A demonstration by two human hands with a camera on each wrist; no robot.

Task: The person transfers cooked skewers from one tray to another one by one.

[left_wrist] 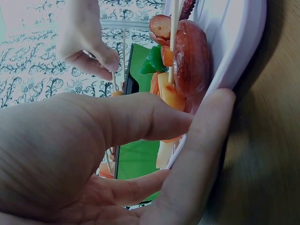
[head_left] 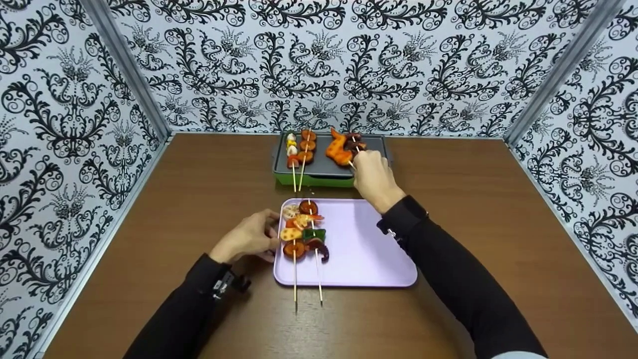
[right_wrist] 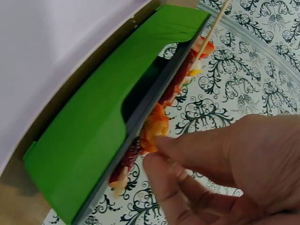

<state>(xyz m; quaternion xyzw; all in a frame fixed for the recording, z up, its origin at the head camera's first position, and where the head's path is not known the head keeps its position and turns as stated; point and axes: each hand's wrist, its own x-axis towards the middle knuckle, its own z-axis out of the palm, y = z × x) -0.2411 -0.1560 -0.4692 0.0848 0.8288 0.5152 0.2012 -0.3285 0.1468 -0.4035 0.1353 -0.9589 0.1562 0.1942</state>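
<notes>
My left hand [head_left: 251,235] grips the left rim of a lilac tray [head_left: 371,244], thumb and fingers around its edge. Two skewers of food pieces lie on the tray's left side: one skewer [head_left: 294,249] with brown round slices, another [head_left: 314,233] with a shrimp, a green piece and a dark tentacle. Over the right part of a grill [head_left: 321,169], my right hand [head_left: 375,177] pinches a skewer's stick. An orange wing-shaped piece [head_left: 339,149] and dark pieces [head_left: 355,142] are just beyond its fingers; I cannot tell which of them is on the pinched stick.
Two more skewers rest on the grill's left side: one with sausage-brown slices [head_left: 308,144], one with white, yellow and red pieces [head_left: 292,149]. The grill has a green base [right_wrist: 89,122]. Patterned walls [head_left: 319,65] enclose the brown table [head_left: 199,174] at the back and sides.
</notes>
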